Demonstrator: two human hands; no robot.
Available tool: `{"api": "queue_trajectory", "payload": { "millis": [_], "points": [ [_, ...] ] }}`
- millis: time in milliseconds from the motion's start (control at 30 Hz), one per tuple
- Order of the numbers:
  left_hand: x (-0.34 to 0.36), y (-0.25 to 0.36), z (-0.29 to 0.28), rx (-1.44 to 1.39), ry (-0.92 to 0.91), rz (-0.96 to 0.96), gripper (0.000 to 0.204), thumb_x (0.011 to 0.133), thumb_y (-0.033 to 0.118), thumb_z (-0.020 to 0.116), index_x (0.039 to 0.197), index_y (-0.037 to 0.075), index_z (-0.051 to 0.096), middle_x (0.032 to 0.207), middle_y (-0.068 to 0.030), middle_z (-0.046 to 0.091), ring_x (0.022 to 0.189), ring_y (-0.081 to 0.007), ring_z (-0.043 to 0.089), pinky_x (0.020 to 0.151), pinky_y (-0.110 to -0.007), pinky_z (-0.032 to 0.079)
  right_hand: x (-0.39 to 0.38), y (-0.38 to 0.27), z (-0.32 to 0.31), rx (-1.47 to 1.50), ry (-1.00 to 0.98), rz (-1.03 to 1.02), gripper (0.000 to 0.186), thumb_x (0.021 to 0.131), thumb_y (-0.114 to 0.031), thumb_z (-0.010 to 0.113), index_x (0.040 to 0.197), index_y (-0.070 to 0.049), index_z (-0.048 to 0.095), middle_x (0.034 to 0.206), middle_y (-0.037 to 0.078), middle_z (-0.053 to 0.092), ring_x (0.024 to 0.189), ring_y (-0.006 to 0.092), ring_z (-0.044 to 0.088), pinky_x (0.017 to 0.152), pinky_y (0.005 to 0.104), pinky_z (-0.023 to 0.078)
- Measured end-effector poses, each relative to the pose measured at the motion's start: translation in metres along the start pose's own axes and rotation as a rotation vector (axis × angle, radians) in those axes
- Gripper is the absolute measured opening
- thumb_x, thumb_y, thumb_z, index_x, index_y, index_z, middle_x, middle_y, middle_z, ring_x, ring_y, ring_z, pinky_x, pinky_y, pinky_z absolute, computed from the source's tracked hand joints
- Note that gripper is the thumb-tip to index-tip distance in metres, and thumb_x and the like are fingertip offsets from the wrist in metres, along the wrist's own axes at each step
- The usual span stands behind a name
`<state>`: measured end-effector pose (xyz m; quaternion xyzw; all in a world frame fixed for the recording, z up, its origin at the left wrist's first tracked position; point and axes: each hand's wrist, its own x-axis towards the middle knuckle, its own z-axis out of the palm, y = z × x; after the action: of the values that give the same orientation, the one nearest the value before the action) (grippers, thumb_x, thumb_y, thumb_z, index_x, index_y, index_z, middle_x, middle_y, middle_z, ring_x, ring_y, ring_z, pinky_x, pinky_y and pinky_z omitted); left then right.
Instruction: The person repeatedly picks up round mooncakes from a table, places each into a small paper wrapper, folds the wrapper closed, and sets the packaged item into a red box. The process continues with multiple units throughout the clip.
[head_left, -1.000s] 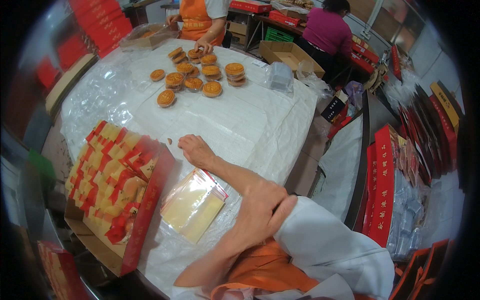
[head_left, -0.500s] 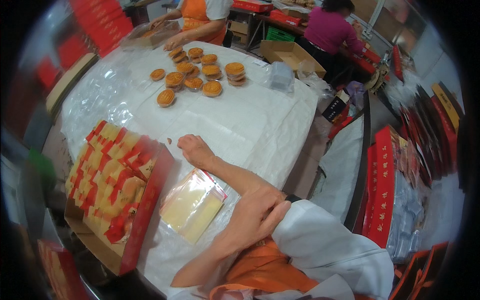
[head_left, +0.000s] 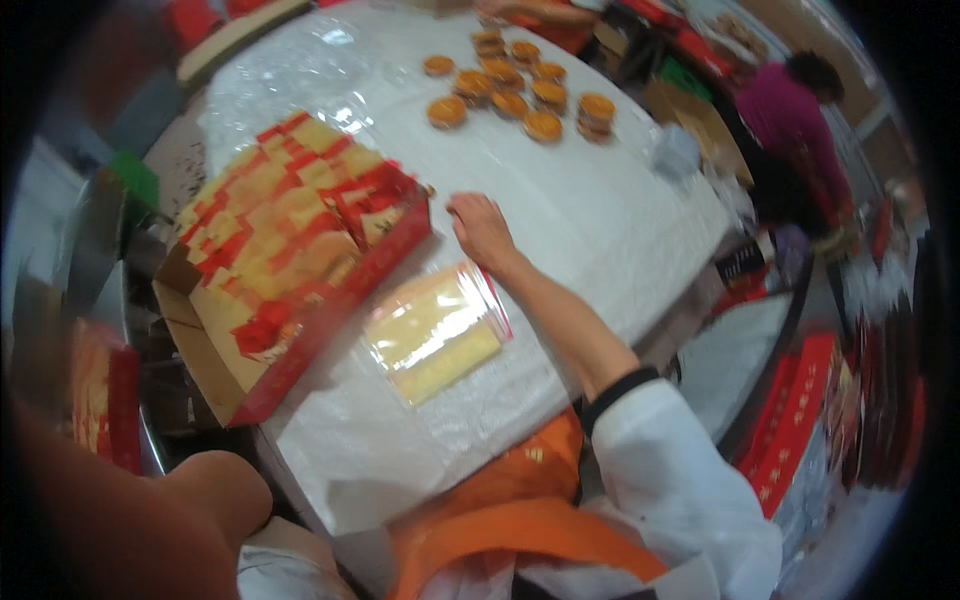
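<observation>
Counter, one, large, rounded at the far side; dressed in a white sheet, creased toward the near edge.

Lying directly on it:
- Cardboard box, one, open-topped, red outside, brown inside; left side, set at a slant.
- Flat plastic bags, one pile, clear and glossy, red at one edge, yellowish in look; near part, just beside the box.
- Round cakes, a cluster, golden-brown, some stacked; far part.
- Clear plastic, one spread, crinkled; far left.
- Translucent plastic item, greyish, blurred; right edge.
</observation>
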<state>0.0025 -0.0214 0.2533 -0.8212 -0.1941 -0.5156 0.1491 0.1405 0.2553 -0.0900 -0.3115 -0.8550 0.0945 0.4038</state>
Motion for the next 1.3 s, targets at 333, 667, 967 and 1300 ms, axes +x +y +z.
{"api": "queue_trajectory", "payload": {
  "millis": [333, 667, 967, 1300],
  "points": [
    [-0.004, 0.012, -0.013, 0.214, 0.029, -0.093, 0.038, 0.075, 0.008, 0.074, 0.108, 0.003, 0.056, 0.109, -0.0163, 0.059, 0.099, -0.0306, 0.058, 0.084, -0.037, 0.046, 0.009, 0.003, 0.002, -0.044, -0.144, 0.079, 0.020, 0.080, -0.002, 0.055, 0.099, -0.003, 0.062, 0.104, 0.013, 0.061, 0.100, 0.0304, 0.056, 0.088, 0.0428, 0.043],
    [-0.085, 0.007, 0.059, 0.139, 0.044, -0.677, 0.033, 0.079, 0.005, 0.070, 0.108, 0.000, 0.057, 0.108, -0.0167, 0.060, 0.100, -0.0317, 0.059, 0.085, -0.038, 0.046, 0.001, 0.004, 0.001, 0.062, -0.050, 0.057, 0.022, 0.075, -0.003, 0.058, 0.096, -0.005, 0.061, 0.109, 0.011, 0.061, 0.108, 0.0286, 0.055, 0.091, 0.0419, 0.042],
    [-0.233, -0.008, 0.194, 0.279, -0.394, -1.128, 0.028, 0.077, 0.018, 0.071, 0.100, 0.005, 0.061, 0.100, -0.0119, 0.057, 0.098, -0.0305, 0.052, 0.081, -0.042, 0.040, -0.001, 0.002, -0.024, 0.189, -0.100, 0.051, 0.022, 0.078, -0.004, 0.060, 0.100, -0.005, 0.061, 0.114, 0.013, 0.059, 0.113, 0.0307, 0.052, 0.095, 0.0419, 0.041],
    [-0.235, -0.013, 0.195, 0.338, -0.343, -0.998, 0.012, 0.075, 0.006, 0.066, 0.087, 0.005, 0.061, 0.089, -0.0106, 0.059, 0.083, -0.0292, 0.056, 0.071, -0.039, 0.044, 0.072, 0.153, -0.098, -0.385, -0.035, 0.145, 0.034, 0.078, -0.012, 0.067, 0.110, -0.005, 0.055, 0.117, 0.017, 0.055, 0.112, 0.0334, 0.051, 0.097, 0.0447, 0.041]
  ]
}}
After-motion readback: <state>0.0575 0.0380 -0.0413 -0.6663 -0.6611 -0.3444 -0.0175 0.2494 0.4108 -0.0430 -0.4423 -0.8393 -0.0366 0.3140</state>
